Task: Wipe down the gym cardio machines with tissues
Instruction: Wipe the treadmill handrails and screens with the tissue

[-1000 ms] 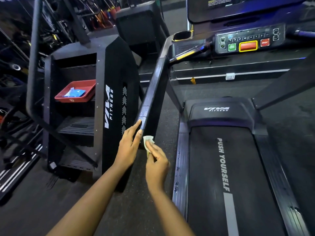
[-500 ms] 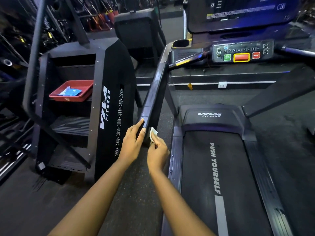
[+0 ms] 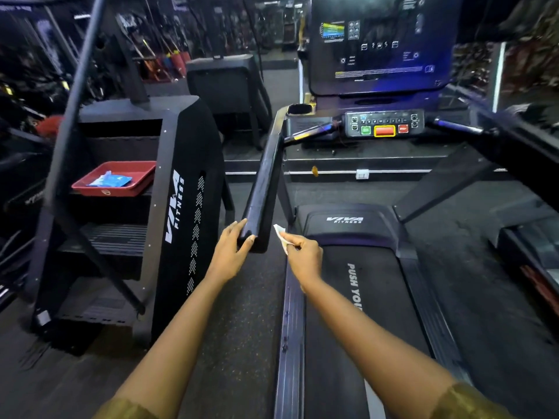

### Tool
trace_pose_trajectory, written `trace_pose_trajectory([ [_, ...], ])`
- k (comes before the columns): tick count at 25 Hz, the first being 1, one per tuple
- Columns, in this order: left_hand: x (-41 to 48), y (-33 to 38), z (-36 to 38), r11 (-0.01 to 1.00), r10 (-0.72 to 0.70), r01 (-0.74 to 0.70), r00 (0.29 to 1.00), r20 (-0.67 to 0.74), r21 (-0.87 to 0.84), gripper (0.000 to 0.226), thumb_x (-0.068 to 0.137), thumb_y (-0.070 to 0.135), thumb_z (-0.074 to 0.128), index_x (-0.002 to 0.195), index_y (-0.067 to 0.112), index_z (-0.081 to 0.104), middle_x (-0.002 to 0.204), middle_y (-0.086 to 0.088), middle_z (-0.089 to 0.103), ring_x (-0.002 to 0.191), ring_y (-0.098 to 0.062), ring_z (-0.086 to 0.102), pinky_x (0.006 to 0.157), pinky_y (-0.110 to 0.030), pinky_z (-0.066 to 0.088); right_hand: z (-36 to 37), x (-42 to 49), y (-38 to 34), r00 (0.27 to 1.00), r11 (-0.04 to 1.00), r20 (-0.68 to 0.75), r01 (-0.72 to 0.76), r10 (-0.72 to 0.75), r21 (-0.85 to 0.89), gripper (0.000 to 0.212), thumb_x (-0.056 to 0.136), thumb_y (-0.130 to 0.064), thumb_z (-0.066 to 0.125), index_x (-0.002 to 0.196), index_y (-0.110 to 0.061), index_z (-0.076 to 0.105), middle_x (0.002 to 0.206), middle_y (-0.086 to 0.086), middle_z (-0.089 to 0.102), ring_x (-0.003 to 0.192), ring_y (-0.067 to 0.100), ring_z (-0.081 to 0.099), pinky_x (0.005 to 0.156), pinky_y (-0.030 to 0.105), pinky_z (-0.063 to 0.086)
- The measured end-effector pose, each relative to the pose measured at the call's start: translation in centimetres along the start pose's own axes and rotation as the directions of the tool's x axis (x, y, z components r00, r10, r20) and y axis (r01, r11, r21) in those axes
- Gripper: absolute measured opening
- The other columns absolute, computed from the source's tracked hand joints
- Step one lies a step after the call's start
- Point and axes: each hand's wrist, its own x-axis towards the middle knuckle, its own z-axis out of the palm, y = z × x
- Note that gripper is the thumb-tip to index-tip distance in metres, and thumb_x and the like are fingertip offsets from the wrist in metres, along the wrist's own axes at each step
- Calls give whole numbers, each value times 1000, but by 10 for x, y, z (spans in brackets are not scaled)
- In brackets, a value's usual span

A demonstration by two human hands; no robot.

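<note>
Black treadmill [image 3: 372,297] fills the frame from 6 to 1 o'clock. It is the machine being worked on, and its belt and deck look untouched. The stair climber [image 3: 181,207] at 9 o'clock is next in the queue by my guess.

The handrail [image 3: 266,182] runs from centre up toward 12, meeting the control panel [image 3: 384,127] at 1 o'clock. A red tray [image 3: 115,193] sits on a climber step at 9 o'clock and holds a blue packet [image 3: 110,179], possibly the tissue supply, but it is too blurred to confirm.

The left hand [image 3: 230,252] is at the rail's near end. Its fingers are together and curled over the outer side, with the thumb on the end cap.

The right hand [image 3: 302,255] is at 3 o'clock of that end. Thumb and forefinger pinch the tissue [image 3: 279,232], and the other fingers are tucked in. The tissue sits just beside the rail end, and I can't tell if it is touching.

Step in hand: wiping the rail, judged from the pose.

To do it well:
- Open the tissue flatter so more than a corner bears on the rail.
- Wrap it round the rail.
- Make one long stroke toward 12 while the left hand braces.
- Refold to a clean face before the panel buttons.
</note>
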Motion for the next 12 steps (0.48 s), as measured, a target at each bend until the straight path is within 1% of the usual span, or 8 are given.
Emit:
trace_pose_trajectory([
  [1,-8,2,-2,999,45,-45,999,-23,5,51,98,26,51,145,12,37,150,-10,35,139,-21,32,113,-31,25,-7,-3,1,1000,1000,4,20,-20,-21,35,83,7,50,108,-10,70,113,5,67,102,12,61,75,-1,37],
  [3,-20,9,-5,991,129,-128,991,-21,24,49,98,24,51,143,12,40,149,-8,38,138,-19,34,112,-29,25,-21,-9,1,998,997,1,55,-55,-61,36,83,5,51,107,-12,70,113,4,68,100,9,61,71,-6,34],
  [5,-27,17,-1,979,198,-198,980,20,53,48,98,26,51,143,15,41,150,-6,37,139,-18,33,113,-30,26,-39,-12,0,998,993,-13,65,-67,-93,34,84,4,52,107,-13,70,113,4,67,95,6,60,66,-6,34],
  [7,-29,24,9,962,260,-265,963,71,68,48,98,28,51,143,17,41,150,-5,35,139,-17,32,113,-29,25,-57,-14,0,997,990,-31,73,-77,-124,32,85,4,53,107,-10,70,113,6,67,90,3,56,62,-6,32],
  [10,-17,42,30,928,352,-366,923,153,69,47,97,28,51,142,17,42,149,-5,36,139,-18,33,110,-23,23,-89,-14,3,990,985,-106,74,-91,-154,31,84,5,54,107,-8,71,112,7,68,90,1,54,63,-6,31],
  [12,-7,55,50,906,395,-418,891,222,64,47,98,29,50,142,17,42,148,-4,37,138,-18,35,109,-22,24,-113,-13,8,981,987,-183,37,-66,-158,32,84,5,54,106,-10,71,111,4,68,92,1,56,65,-7,32],
])
